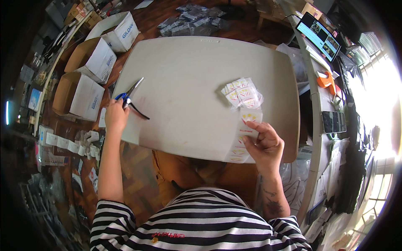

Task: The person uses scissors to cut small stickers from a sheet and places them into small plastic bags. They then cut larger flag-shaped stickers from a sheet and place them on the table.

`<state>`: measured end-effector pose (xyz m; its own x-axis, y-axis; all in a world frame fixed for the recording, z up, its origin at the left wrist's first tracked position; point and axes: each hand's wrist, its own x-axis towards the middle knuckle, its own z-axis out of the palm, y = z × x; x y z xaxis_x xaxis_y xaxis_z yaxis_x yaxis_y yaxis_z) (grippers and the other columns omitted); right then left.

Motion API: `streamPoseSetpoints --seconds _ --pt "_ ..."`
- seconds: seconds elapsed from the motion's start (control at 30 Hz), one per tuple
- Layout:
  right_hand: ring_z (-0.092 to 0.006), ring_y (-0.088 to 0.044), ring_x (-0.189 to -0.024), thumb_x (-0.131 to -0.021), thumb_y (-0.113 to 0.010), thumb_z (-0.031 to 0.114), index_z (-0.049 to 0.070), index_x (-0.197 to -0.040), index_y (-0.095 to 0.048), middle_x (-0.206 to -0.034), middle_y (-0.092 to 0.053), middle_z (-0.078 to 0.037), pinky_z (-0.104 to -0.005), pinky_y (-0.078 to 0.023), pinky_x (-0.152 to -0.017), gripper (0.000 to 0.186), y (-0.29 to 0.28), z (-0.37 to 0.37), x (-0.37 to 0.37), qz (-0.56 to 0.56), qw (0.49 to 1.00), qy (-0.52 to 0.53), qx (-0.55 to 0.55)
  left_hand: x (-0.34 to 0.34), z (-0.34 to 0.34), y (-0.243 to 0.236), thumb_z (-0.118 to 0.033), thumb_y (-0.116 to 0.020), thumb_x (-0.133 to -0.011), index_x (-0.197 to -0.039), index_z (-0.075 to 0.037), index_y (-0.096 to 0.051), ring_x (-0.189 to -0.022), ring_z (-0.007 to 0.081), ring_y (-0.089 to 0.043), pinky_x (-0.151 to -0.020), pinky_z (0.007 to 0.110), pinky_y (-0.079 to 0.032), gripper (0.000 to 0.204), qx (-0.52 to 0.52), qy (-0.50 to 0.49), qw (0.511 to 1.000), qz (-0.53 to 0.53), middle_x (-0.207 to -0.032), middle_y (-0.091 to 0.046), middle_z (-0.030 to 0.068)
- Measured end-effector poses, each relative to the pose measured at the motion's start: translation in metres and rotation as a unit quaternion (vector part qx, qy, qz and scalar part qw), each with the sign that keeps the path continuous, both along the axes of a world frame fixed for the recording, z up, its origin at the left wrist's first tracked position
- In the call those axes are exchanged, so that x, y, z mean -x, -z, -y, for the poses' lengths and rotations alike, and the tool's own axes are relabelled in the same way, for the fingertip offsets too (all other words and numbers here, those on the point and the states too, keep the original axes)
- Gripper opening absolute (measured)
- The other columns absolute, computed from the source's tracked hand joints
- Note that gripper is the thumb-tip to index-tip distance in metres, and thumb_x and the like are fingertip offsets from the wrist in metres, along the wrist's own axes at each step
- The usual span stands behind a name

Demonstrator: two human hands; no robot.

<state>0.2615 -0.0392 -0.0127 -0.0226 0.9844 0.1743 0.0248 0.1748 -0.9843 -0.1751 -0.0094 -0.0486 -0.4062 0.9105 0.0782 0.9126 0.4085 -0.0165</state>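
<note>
From the head view, with 12 o'clock at the far side of the table [184, 62], the left hand [116, 115] is at 9 o'clock, nearly closed, its fingers curled on the handles of the scissors [134, 88], whose blades point to 1 o'clock. A black curved strip [140, 111] lies just beside them.

The right hand [266, 140] is at about 4 o'clock, half open, thumb and forefinger a little apart, touching the label strip [249, 116]; whether they pinch it I cannot tell. The strip runs toward the near edge at 5 o'clock. Just beyond it, at 3 o'clock, lies the label pile [243, 93].

Off the table are boxes [87, 94] at 9 to 10 o'clock, plastic packets [192, 21] at 12 and a phone [333, 121] past 3.
</note>
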Motion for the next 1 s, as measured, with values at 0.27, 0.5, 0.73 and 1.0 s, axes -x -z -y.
streamPoseSetpoints --seconds 0.27,0.5,0.73,1.0 --pt "-0.0017 -0.037 -0.059 -0.074 -0.075 -0.009 0.002 -0.106 -0.073 -0.089 -0.060 0.001 -0.0178 -0.035 -0.053 0.034 -0.006 0.004 0.000 0.008 0.999 -0.032 -0.021 0.020 0.002 -0.016 -0.014 -0.065 -0.085 -0.117 0.000 -0.059 -0.107 0.0377 -0.059 -0.094 0.045 -0.047 0.035 -0.047 0.073 0.979 0.186 -0.113 -0.060 0.0180" --pt "-0.0017 -0.038 -0.060 -0.072 -0.074 -0.011 0.000 -0.105 -0.073 -0.091 -0.063 -0.001 -0.0180 -0.037 -0.054 0.035 -0.005 0.007 -0.001 0.026 1.000 -0.010 -0.002 0.015 0.007 -0.008 -0.013 -0.061 -0.089 -0.126 0.000 -0.057 -0.112 0.0395 -0.057 -0.098 0.045 -0.045 0.039 -0.077 0.154 0.983 0.066 -0.121 -0.058 0.0198" --pt "-0.0028 -0.039 -0.060 -0.072 -0.074 -0.010 0.001 -0.106 -0.073 -0.087 -0.061 0.000 -0.0183 -0.038 -0.056 0.035 -0.006 0.004 0.001 0.023 0.999 -0.049 -0.009 0.029 -0.004 -0.016 -0.015 -0.068 -0.086 -0.113 0.003 -0.066 -0.106 0.0370 -0.061 -0.094 0.044 -0.048 0.033 0.002 0.112 0.981 0.160 -0.114 -0.063 0.0193" --pt "-0.0051 -0.050 -0.069 -0.075 -0.073 -0.008 0.001 -0.107 -0.072 -0.092 -0.062 -0.003 -0.0193 -0.045 -0.063 0.034 -0.019 0.000 0.001 0.079 0.995 -0.062 -0.025 -0.017 -0.005 -0.022 -0.005 -0.076 -0.078 -0.097 0.003 -0.064 -0.080 0.0186 -0.065 -0.075 0.035 -0.055 0.024 0.090 0.185 0.912 0.355 -0.089 -0.066 0.0090"
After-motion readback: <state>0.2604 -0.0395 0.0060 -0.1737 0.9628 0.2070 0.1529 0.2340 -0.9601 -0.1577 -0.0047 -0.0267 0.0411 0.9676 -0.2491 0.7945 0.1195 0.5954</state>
